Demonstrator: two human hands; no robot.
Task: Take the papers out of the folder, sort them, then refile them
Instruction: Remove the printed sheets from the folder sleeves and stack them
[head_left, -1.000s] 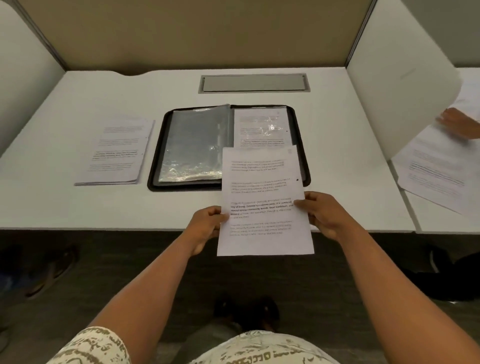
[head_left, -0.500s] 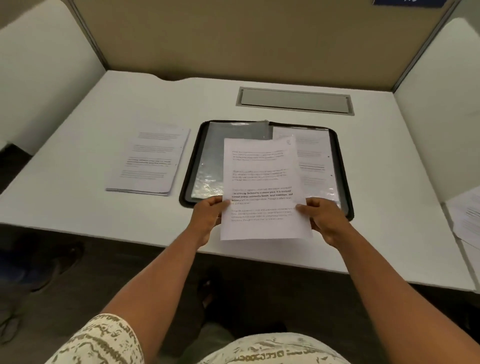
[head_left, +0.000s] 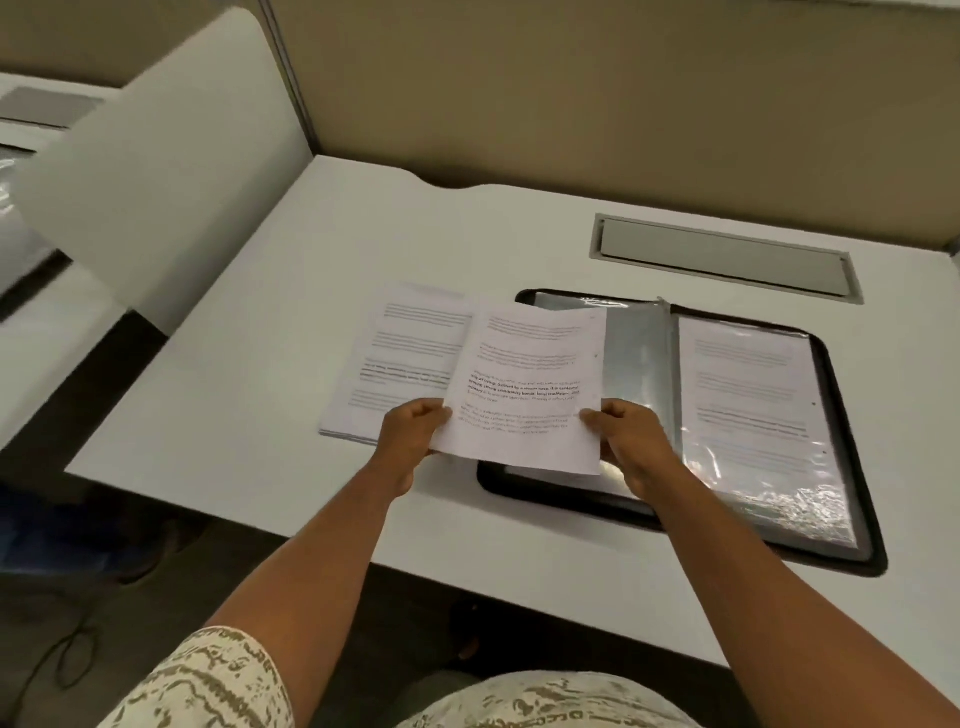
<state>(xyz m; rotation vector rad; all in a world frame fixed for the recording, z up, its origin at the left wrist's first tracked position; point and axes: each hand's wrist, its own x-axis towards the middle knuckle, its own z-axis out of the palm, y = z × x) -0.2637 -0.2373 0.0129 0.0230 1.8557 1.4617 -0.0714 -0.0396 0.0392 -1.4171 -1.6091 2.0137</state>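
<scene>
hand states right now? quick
Left hand: pinches the left edge of the sheet.
Right hand: pinches the sheet's right edge.

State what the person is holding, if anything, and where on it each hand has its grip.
A printed sheet, pinched by the left hand at its lower left edge and the right hand at its lower right edge.
</scene>
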